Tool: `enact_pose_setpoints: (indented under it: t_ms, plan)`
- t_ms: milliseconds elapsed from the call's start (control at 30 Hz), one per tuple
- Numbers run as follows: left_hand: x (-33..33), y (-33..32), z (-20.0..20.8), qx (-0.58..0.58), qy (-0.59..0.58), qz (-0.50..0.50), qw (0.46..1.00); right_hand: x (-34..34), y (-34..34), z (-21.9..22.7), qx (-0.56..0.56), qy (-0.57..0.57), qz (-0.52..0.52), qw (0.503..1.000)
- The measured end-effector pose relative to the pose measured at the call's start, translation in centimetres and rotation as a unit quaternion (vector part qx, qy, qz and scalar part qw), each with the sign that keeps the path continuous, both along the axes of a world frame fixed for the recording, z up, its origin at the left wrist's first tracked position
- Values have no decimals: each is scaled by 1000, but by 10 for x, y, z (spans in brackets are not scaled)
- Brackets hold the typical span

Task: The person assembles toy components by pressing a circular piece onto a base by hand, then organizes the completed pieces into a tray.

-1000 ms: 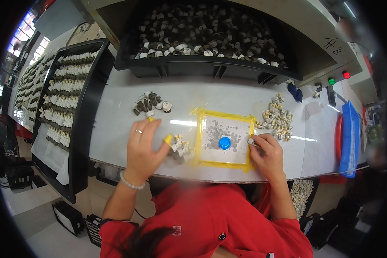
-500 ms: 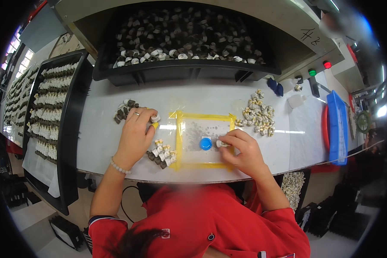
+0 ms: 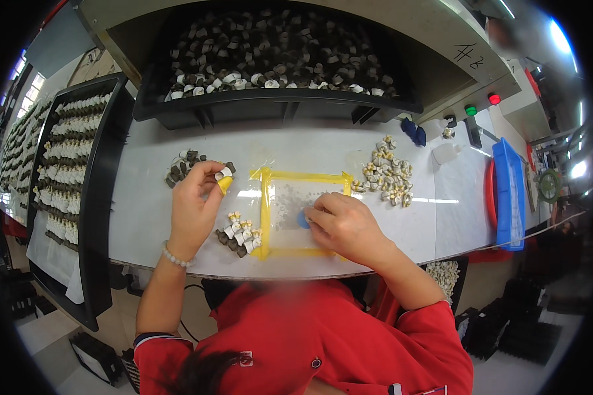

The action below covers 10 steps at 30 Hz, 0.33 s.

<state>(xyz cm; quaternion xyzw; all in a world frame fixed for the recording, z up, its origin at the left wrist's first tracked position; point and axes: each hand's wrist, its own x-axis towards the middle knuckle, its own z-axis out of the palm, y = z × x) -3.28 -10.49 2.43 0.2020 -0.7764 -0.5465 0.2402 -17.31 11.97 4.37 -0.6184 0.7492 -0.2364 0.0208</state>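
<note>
My left hand (image 3: 196,197) pinches a small white-and-dark figurine-like piece (image 3: 223,174) above the table's left side; a yellow cover shows at the thumb tip. My right hand (image 3: 346,224) is closed over a round blue cap (image 3: 302,219), which its fingers partly cover. The small cream-white piece in those fingers is mostly hidden. A yellow-taped rectangle (image 3: 265,217) frames the spot under the cap. Joined white-and-dark pieces with yellowish tops (image 3: 238,234) stand in short rows just left of it. Beyond my left hand lie loose dark-and-white pieces (image 3: 181,164).
A heap of small cream-white pieces (image 3: 389,172) lies right of the tape. A black bin (image 3: 277,108) full of dark-and-white pieces stands at the back. Leftward is a black tray (image 3: 102,197) with rows of pieces. A white bottle (image 3: 446,153) and blue tray (image 3: 507,197) are at right.
My right hand has moved left with its small piece, onto the blue cap. My left hand has turned and lifted its white-and-dark piece slightly, showing more of it.
</note>
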Motion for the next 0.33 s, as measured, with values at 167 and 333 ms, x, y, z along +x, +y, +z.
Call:
enact_pose_setpoints:
  t_ms: [167, 333]
  plan:
    - [11, 0, 0, 309, 132, 1, 942, 0, 0, 4, -15, -48, -10, 999]
    - [26, 6, -5, 477, 227, -54, 847, 3, 3, 3, -17, -95, -63, 993]
